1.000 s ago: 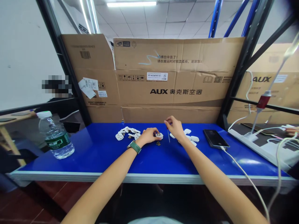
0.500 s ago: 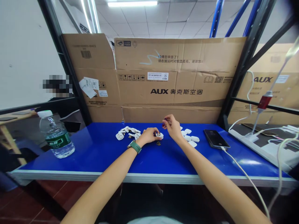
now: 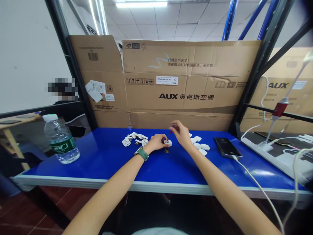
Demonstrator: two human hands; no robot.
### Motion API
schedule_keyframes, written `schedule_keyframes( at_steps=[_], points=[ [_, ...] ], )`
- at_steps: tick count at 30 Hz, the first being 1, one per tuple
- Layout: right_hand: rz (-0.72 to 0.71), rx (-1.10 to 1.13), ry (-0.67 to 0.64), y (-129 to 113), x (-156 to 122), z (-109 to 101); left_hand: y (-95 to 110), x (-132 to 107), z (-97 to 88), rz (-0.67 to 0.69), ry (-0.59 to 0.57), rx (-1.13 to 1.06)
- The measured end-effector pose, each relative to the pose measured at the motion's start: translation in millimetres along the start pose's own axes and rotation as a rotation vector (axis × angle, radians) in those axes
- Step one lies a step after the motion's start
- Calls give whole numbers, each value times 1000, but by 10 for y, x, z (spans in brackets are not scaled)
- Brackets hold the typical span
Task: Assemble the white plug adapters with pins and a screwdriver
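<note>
Steadiness is counting: our left hand (image 3: 156,142) is pinching a white plug (image 3: 169,143) toward the back edge of the tabletop (image 3: 156,169); our right hand (image 3: 181,133), holding a red tool (image 3: 173,126), should be aiming squarely.

Your surface (image 3: 117,164), clocked from its near edge, twelve straight ahead of you

You have the bottle (image 3: 63,146) at ten; plug parts (image 3: 126,142) at eleven; at twelve, loose bits (image 3: 166,150) just before a plug (image 3: 169,143), cardboard panel (image 3: 186,81) standing behind; covers (image 3: 197,146) at one; phone (image 3: 227,147) at two, power strip (image 3: 269,159) right of it, toward three.
</note>
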State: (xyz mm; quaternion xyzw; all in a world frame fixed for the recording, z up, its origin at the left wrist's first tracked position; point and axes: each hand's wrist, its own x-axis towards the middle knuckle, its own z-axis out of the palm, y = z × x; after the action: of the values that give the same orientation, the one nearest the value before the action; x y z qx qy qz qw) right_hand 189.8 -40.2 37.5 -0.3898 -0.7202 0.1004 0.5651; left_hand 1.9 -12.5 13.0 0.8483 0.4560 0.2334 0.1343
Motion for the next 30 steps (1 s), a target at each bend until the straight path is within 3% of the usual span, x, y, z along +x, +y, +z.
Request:
schedule_keyframes(
  at_steps=[5, 10, 15, 22, 30],
  points=[
    [-87, -116, -54, -48, 7, -7, -34, 21, 15, 31, -12, -15],
    [6, 44, -92, 11, 14, 17, -69, 44, 27, 77, -5, -11],
    [-26, -83, -64, 59, 43, -22, -96, 58, 45, 178, -20, -32],
    [-14, 112, -167, 99, 49, -36, -111, 59, 59, 178, -15, -11],
    [-40, -60, -106, 55, 31, 18, -76, 50, 50, 153, -24, -42]
  ],
)
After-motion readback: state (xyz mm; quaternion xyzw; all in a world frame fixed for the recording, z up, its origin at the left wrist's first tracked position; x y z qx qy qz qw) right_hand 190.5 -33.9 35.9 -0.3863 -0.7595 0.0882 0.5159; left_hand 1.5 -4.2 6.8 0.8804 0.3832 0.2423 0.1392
